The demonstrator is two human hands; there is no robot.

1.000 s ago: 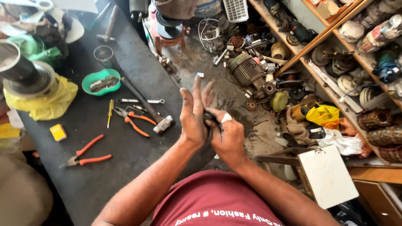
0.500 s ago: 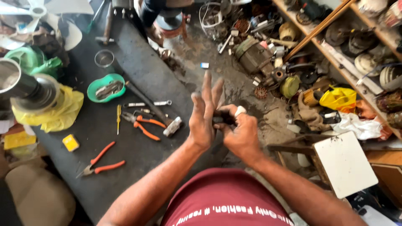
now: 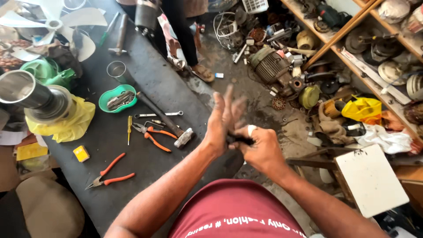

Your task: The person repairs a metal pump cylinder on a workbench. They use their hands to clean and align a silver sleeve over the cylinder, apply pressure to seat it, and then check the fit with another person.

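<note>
I see the workbench [image 3: 145,83] on my left, the hammer [image 3: 164,119] lying on it with two pliers [image 3: 152,134] [image 3: 110,174] beside it, a bowl [image 3: 115,98] behind, the shelves [image 3: 374,53] on my right, and the motor [image 3: 269,67] on the floor between.

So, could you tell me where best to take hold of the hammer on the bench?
Probably by the dark handle, near its free far end, coming from above. The hammer lies flat with its metal head toward the bench edge. The orange pliers crowd the head end, while the far end has more room around it, with only the green bowl close by.
</note>
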